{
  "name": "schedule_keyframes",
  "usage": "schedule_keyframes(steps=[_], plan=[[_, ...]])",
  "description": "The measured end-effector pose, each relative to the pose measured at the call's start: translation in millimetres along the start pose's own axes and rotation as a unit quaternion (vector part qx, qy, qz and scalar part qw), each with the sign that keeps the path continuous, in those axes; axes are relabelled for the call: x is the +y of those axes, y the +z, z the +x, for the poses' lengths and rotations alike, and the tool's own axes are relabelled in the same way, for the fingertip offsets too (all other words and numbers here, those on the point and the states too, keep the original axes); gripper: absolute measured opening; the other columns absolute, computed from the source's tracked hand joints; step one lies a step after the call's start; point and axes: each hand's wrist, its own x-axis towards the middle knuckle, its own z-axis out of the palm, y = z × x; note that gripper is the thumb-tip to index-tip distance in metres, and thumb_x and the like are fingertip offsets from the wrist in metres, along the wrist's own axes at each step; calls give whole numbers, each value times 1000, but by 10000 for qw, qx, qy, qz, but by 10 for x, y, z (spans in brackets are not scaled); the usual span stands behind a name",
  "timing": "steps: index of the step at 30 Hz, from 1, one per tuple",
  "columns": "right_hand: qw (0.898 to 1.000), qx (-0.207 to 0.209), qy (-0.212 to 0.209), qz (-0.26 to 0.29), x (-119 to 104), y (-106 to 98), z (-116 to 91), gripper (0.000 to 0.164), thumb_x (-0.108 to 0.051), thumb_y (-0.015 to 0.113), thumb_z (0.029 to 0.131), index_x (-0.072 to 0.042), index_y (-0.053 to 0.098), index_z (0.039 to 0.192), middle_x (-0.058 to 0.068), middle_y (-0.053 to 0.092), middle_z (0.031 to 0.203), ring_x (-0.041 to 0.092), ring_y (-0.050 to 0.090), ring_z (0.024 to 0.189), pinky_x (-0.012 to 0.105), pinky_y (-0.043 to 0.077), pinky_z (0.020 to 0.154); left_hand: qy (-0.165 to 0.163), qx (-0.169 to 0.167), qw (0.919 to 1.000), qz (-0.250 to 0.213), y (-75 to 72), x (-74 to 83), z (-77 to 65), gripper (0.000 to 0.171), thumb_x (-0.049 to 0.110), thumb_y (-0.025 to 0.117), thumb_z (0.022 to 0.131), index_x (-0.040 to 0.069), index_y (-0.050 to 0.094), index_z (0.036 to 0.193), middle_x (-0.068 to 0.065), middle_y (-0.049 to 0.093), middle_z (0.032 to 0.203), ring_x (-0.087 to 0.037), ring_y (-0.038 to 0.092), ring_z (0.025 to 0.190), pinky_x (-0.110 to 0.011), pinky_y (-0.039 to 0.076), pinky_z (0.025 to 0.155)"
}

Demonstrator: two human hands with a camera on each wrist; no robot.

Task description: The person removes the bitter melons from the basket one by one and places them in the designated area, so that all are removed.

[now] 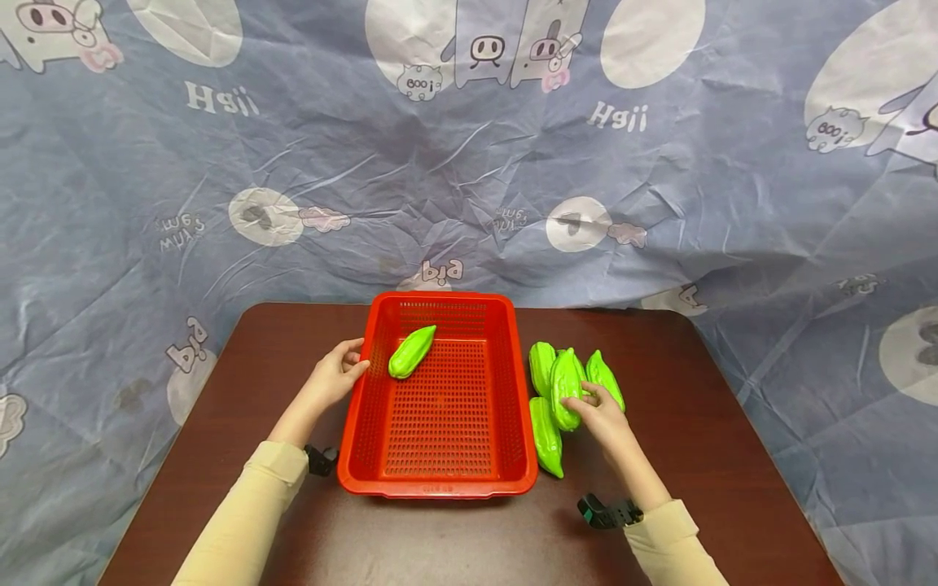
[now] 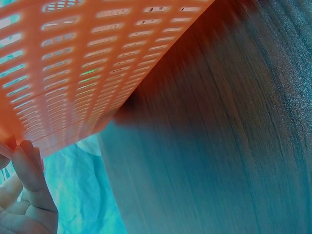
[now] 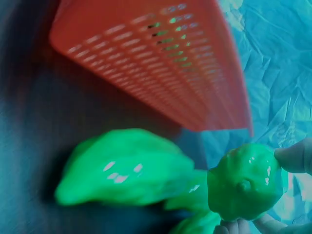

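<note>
A red plastic basket with slotted walls stands on the table. My left hand grips its left rim, with thumb and fingertips at the edge in the left wrist view too. One bright green bitter melon lies inside, toward the back left. Right of the basket, my right hand pinches another bitter melon between thumb and fingers; the right wrist view shows its blunt end. Around it are more bitter melons: one behind, one to the right and one in front, close to the basket wall.
The dark brown table has rounded back corners. A grey-blue cloth printed with cartoon pigs hangs behind it and shows at both sides. Black bands with small devices sit on the left wrist and right wrist.
</note>
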Motion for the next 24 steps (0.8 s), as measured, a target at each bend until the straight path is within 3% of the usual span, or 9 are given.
schedule_keyframes(steps=[4, 11, 24], plan=[[9999, -8, 8, -115, 142, -47, -22, 74, -24, 64, 93, 4, 28, 151, 32, 43, 140, 42, 44, 130, 56, 36, 108, 11, 26, 10000, 13, 1, 15, 4, 51, 14, 56, 101, -2, 39, 147, -22, 60, 113, -32, 63, 96, -38, 53, 79], [9993, -31, 3, -364, 300, -76, -57, 74, -27, 66, 92, 5, 32, 149, 30, 49, 133, 37, 53, 118, 44, 45, 95, -47, 5, 10000, 34, -6, 15, 0, 51, 15, 55, 102, -1, 39, 148, -21, 59, 114, -32, 63, 98, -39, 53, 80], [9991, -154, 41, -390, 555, -58, -151, 69, -27, 66, 93, 5, 36, 146, 25, 55, 125, 27, 59, 106, 38, 49, 87, 14, -8, 10000, 23, -6, 7, -3, 52, 14, 55, 102, -2, 38, 148, -23, 59, 114, -33, 63, 98, -40, 54, 80]])
